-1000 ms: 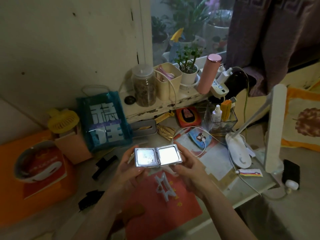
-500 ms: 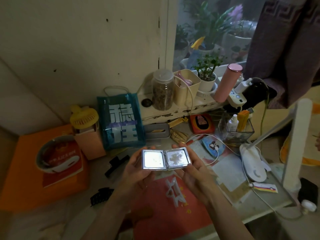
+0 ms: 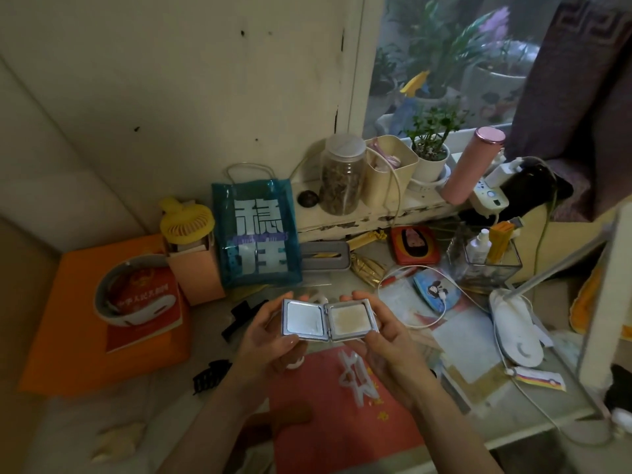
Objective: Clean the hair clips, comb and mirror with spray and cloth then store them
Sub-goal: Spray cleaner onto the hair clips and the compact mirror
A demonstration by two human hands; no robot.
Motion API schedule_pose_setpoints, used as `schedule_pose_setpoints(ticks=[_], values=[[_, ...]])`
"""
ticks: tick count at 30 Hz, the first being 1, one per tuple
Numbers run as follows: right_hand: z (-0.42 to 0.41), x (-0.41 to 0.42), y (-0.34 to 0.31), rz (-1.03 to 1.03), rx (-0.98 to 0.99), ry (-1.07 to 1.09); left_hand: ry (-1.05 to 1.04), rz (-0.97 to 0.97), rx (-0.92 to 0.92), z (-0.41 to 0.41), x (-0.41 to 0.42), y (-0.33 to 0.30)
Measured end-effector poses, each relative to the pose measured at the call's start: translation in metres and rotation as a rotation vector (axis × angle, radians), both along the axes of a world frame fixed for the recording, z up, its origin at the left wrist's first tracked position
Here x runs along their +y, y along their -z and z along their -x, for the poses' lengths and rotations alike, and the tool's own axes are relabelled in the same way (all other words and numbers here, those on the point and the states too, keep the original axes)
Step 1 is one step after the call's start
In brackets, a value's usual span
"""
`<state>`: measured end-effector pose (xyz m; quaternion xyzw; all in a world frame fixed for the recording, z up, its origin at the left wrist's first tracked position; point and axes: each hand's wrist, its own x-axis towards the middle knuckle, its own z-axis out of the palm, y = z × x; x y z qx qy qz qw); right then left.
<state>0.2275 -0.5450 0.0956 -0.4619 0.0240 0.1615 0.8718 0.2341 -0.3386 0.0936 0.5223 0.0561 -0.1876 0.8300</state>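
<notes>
A small silver folding mirror [image 3: 328, 320] is held opened flat above the table, both square panes facing up. My left hand [image 3: 265, 331] grips its left half, thumb on the front edge. My right hand [image 3: 388, 340] grips its right half the same way. Two black claw hair clips lie on the table to the left: one [image 3: 239, 318] just beyond my left hand, the other [image 3: 212, 374] nearer the front. A small spray bottle [image 3: 478, 246] stands in a clear box [image 3: 485, 265] at the right. I see no comb or cloth that I can name.
A blue tote bag [image 3: 256, 234], yellow fan [image 3: 186, 220], orange box [image 3: 102, 316], jar [image 3: 342, 174] and pink flask [image 3: 473, 165] crowd the back. A white desk lamp [image 3: 516, 330] and cables lie right. A red sheet [image 3: 342, 412] covers the table front.
The view has swung left and slightly up. The mirror stays opened in both hands; its right pane now looks dull and beige instead of bright.
</notes>
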Motion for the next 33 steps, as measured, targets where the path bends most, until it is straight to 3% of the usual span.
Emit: schedule_pose_setpoints(ticks=[12,21,33], values=[[0.004,0.008,0.015,0.21,0.038,-0.097,-0.006,0.074,0.098,0.013,0.019,0.015],[0.021,0.049,0.077,0.202,0.227,-0.231,-0.115,-0.008,0.306,0.06,0.061,0.061],[0.031,0.083,0.141,0.431,0.326,-0.233,-0.146,-0.206,0.483,0.081,0.095,0.119]])
